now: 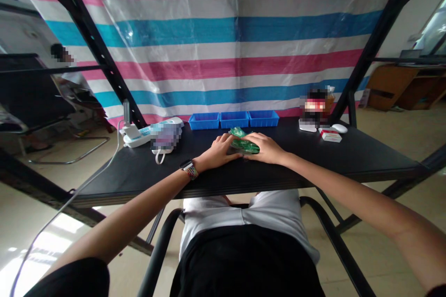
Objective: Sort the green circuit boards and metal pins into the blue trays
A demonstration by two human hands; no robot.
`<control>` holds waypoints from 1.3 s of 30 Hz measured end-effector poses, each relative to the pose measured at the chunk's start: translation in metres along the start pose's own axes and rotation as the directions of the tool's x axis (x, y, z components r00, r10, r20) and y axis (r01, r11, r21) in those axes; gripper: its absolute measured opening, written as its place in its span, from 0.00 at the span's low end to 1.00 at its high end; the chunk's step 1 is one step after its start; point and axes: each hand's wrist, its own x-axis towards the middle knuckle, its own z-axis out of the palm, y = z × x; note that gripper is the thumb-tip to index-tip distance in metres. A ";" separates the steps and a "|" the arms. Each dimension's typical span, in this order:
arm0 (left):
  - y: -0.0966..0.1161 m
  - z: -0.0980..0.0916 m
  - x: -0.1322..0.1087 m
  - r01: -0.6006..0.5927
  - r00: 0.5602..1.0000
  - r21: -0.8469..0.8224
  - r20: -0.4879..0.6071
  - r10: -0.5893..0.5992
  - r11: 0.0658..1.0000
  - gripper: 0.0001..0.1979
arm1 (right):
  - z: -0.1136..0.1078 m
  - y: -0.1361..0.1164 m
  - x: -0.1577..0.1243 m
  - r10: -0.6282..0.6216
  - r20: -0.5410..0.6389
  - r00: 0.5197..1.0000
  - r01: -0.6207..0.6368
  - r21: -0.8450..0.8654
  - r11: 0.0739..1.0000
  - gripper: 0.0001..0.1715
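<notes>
Landmark: green packet, lying at the black table, between both hands. Nearest, this side of the packet: black top, white shorts. Left hand at the packet's left end, half curled, fingers over the top, thumb along the near edge, gripping it; patterned wristband on that wrist. Right hand mirrors it at the packet's right end, same partial curl, also gripping. Beyond the packet: three blue trays in a row. Left of the packet: pixelated item and white power strip. Right of it: red-and-white box, white rounded object; just left of those, a pixelated red-and-dark item. Behind the packet and trays: striped sheet. Far left of the packet, another person; far right, wooden desk.
</notes>
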 end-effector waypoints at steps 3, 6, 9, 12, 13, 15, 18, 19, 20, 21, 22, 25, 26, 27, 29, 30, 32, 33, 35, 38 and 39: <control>-0.002 -0.004 -0.001 0.026 0.999 -0.025 -0.034 -0.026 0.999 0.26 | 0.005 -0.005 0.011 0.000 -0.017 1.000 0.000 -0.043 0.999 0.32; -0.006 -0.005 0.001 0.044 0.996 -0.067 -0.073 -0.049 0.997 0.23 | 0.011 -0.006 0.022 -0.001 -0.035 0.999 -0.002 -0.067 0.998 0.22; -0.013 -0.004 0.003 0.066 0.992 -0.103 -0.104 -0.077 0.992 0.23 | 0.015 -0.002 0.033 0.015 -0.074 0.997 -0.017 -0.024 1.000 0.13; -0.019 -0.001 0.003 0.092 0.984 -0.146 -0.138 -0.112 0.985 0.26 | 0.017 0.003 0.042 0.093 -0.129 0.987 -0.077 0.130 0.989 0.14; -0.021 -0.001 0.003 0.099 0.982 -0.160 -0.146 -0.122 0.982 0.27 | 0.017 0.004 0.045 0.131 -0.144 0.981 -0.101 0.201 0.975 0.17; -0.023 -0.001 0.003 0.111 0.977 -0.179 -0.158 -0.140 0.977 0.30 | 0.016 0.004 0.050 0.216 -0.154 0.964 -0.149 0.358 0.922 0.22; -0.023 -0.003 0.002 0.128 0.969 -0.181 -0.186 -0.162 0.975 0.35 | 0.015 0.001 0.055 0.372 -0.121 0.920 -0.224 0.616 0.755 0.27; -0.022 -0.003 0.001 0.134 0.967 -0.177 -0.192 -0.168 0.975 0.36 | 0.014 0.000 0.057 0.432 -0.105 0.896 -0.246 0.691 0.680 0.28; -0.022 -0.004 0.001 0.140 0.966 -0.173 -0.193 -0.173 0.975 0.36 | 0.013 0.000 0.058 0.488 -0.089 0.868 -0.262 0.754 0.602 0.29; -0.021 -0.005 0.000 0.145 0.966 -0.168 -0.191 -0.176 0.975 0.36 | 0.012 0.000 0.059 0.539 -0.073 0.839 -0.271 0.803 0.531 0.30; -0.020 -0.005 0.000 0.148 0.966 -0.161 -0.186 -0.178 0.976 0.36 | 0.011 0.000 0.060 0.581 -0.056 0.812 -0.277 0.839 0.468 0.31; -0.019 -0.005 -0.001 0.169 0.965 -0.129 -0.178 -0.191 0.977 0.37 | 0.005 0.006 0.060 0.677 0.015 0.736 -0.305 0.900 0.311 0.30; -0.018 -0.005 -0.002 0.178 0.965 -0.113 -0.175 -0.195 0.978 0.38 | 0.002 0.010 0.059 0.705 0.043 0.708 -0.318 0.910 0.264 0.28; -0.018 -0.005 -0.002 0.185 0.965 -0.095 -0.170 -0.199 0.978 0.40 | 0.000 0.013 0.058 0.730 0.066 0.680 -0.330 0.917 0.224 0.26; -0.017 -0.006 -0.003 0.188 0.970 -0.058 -0.146 -0.194 0.981 0.42 | -0.003 0.022 0.053 0.765 0.093 0.637 -0.354 0.917 0.183 0.24; -0.016 -0.006 -0.003 0.179 0.975 -0.043 -0.127 -0.183 0.983 0.42 | -0.004 0.026 0.050 0.775 0.099 0.624 -0.373 0.910 0.184 0.24; -0.015 -0.007 -0.004 0.153 0.984 -0.022 -0.086 -0.154 0.988 0.41 | -0.005 0.035 0.043 0.779 0.096 0.620 -0.419 0.879 0.226 0.25; -0.014 -0.007 -0.004 0.141 0.988 -0.014 -0.067 -0.142 0.990 0.41 | -0.005 0.039 0.039 0.776 0.080 0.625 -0.440 0.858 0.266 0.26; -0.013 -0.009 -0.005 0.134 0.990 -0.002 -0.035 -0.134 0.991 0.40 | -0.007 0.047 0.033 0.763 0.001 0.646 -0.462 0.797 0.390 0.27; -0.014 -0.015 -0.005 0.150 0.989 -0.022 -0.008 -0.151 0.988 0.40 | -0.012 0.057 0.027 0.723 -0.145 0.675 -0.487 0.649 0.585 0.25; -0.015 -0.019 -0.005 0.151 0.988 -0.041 0.001 -0.152 0.988 0.40 | -0.014 0.059 0.025 0.707 -0.166 0.688 -0.502 0.595 0.628 0.24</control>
